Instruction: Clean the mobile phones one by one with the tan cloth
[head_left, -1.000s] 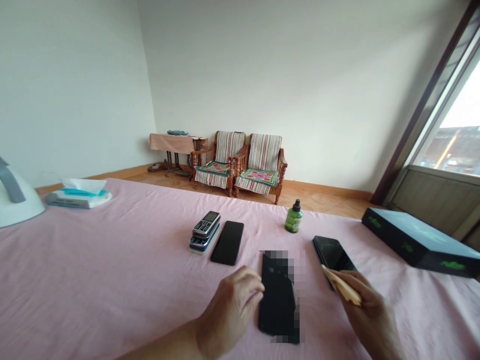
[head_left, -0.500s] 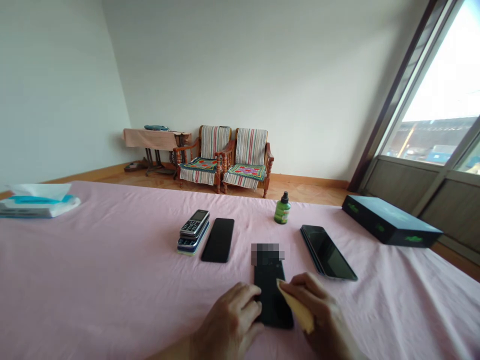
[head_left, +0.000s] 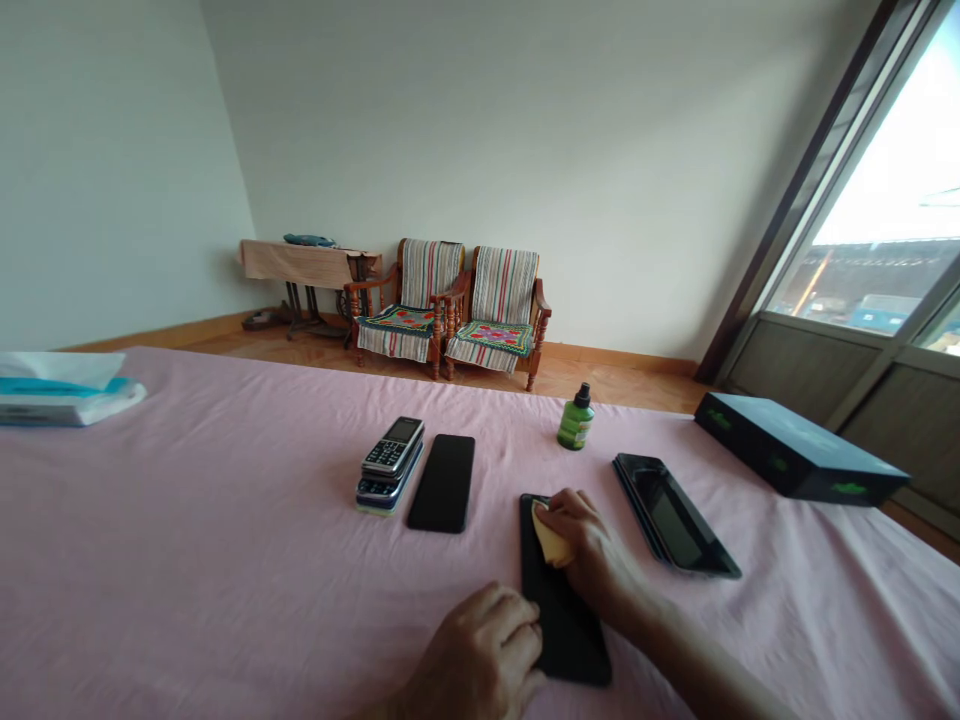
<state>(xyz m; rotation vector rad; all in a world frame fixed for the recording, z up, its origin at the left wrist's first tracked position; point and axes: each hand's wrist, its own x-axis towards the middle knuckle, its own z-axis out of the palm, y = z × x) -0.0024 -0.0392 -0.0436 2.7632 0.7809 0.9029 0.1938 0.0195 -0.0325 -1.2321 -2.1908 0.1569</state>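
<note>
A black smartphone lies flat on the pink cloth in front of me. My left hand is closed at its lower left edge, the curled fingers gripping the side. In my right hand is a folded yellow cleaning cloth, pressed onto the upper part of the phone. That hand and the cloth cover part of the phone's far end. Another black phone rests to the left, beside a small stack of keypad phones. Right of my right hand sits a pair of stacked dark tablets.
A green bottle with a black cap stands beyond the phone. On the far right is a flat black box, and a tissue pack lies far left. The pink tablecloth has wrinkles. Two wooden chairs stand by the wall.
My right hand has slid the yellow cloth from the phone's lower right edge up to its far end. My left hand stays at the left edge. The view has shifted slightly.
</note>
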